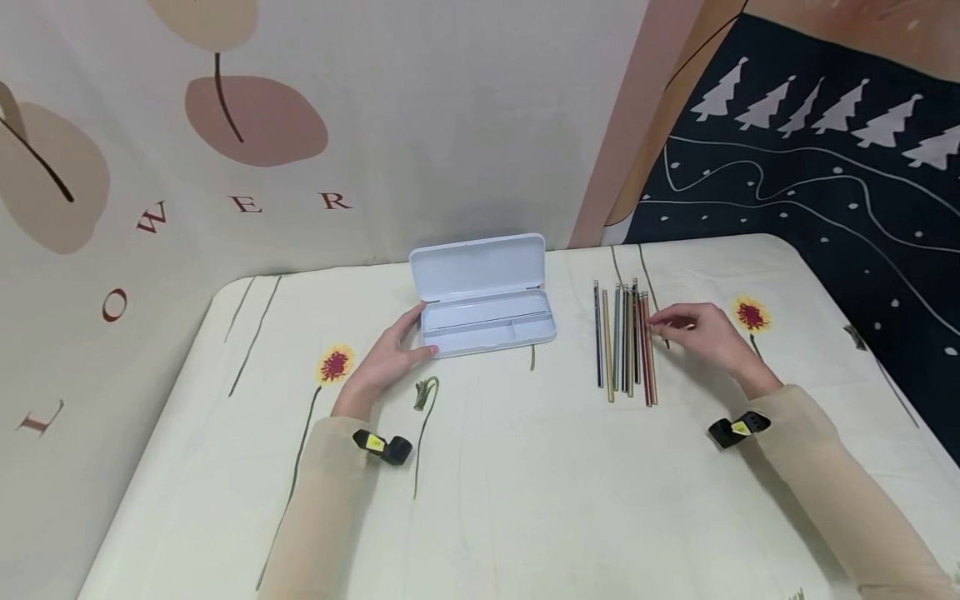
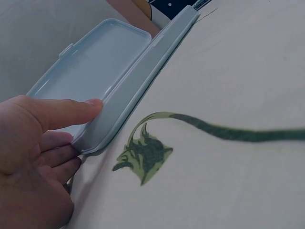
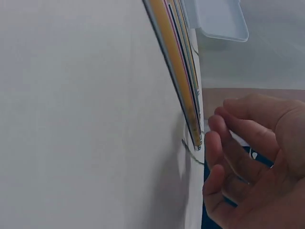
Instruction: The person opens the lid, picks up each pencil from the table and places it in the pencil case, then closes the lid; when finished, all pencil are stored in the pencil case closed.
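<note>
Two sleeves (image 1: pixel 311 508) come nearest, rising from the lower left and lower right of the frame, over one table (image 1: pixel 517 492). One case (image 1: pixel 480 268) sits mid-frame with its lid up; it looks light, stiff and a little slick, so its short ends and the rim of the base seem the best hold, the hinged lid likely to swing. Left hand (image 1: pixel 387 362) grips the case's left end, thumb on the near corner and fingers bent round the side. Right hand (image 1: pixel 703 335), right of centre, has its fingers loosely curved with a small gap from the thumb and nothing visible in them, just beside the pencils (image 1: pixel 647 367); whether it touches them I cannot tell. Roughly ten pencils lie there, overlapping too much for an exact count. They look light, rigid and apt to roll, best pinched mid-shaft. Two wrist cameras (image 1: pixel 396 451) are smaller bulk, one per sleeve.
</note>
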### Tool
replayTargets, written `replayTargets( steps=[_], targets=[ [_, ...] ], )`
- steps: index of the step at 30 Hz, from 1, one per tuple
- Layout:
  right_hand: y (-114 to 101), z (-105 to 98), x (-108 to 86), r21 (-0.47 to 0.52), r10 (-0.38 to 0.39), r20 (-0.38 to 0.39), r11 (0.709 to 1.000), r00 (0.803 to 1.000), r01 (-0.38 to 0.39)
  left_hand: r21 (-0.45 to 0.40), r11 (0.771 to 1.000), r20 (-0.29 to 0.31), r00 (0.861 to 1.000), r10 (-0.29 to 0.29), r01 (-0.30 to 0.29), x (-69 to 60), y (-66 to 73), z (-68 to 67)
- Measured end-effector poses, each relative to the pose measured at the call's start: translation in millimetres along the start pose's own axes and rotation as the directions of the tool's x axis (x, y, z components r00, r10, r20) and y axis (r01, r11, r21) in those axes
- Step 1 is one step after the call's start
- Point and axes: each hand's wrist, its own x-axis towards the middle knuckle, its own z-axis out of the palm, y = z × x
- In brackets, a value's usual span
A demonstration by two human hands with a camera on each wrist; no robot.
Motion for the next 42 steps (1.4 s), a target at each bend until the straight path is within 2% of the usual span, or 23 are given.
replayTargets(
  steps=[9, 16, 24, 33, 42],
  targets=[
    [6.5, 9.1, 3.3, -0.072, 0.063, -0.013, 0.995, 0.998, -0.064, -0.002, 1.000, -0.001, 1.000, -0.005, 0.005, -0.1, 1.3, 0.8],
    [-2.2, 17.6, 8.9, -0.131, 0.098, -0.066, 0.986, 0.993, -0.106, 0.003, 1.000, -0.003, 1.000, -0.014, 0.014, -0.7, 1.6, 1.1],
    [-10.1, 26.8, 19.5, -0.135, 0.128, -0.094, 0.981, 0.987, -0.140, 0.010, 0.999, -0.010, 0.999, -0.041, 0.041, -0.8, 3.2, 1.3],
    [-18.0, 34.2, 29.6, -0.149, 0.127, -0.065, 0.980, 0.990, -0.136, 0.005, 0.999, -0.008, 0.999, -0.041, 0.041, -0.3, 2.0, 2.2],
    [-19.3, 37.3, 35.6, -0.105, 0.107, -0.069, 0.988, 0.992, -0.114, 0.006, 1.000, -0.008, 1.000, -0.030, 0.030, -1.1, 3.0, 1.7]
  ],
)
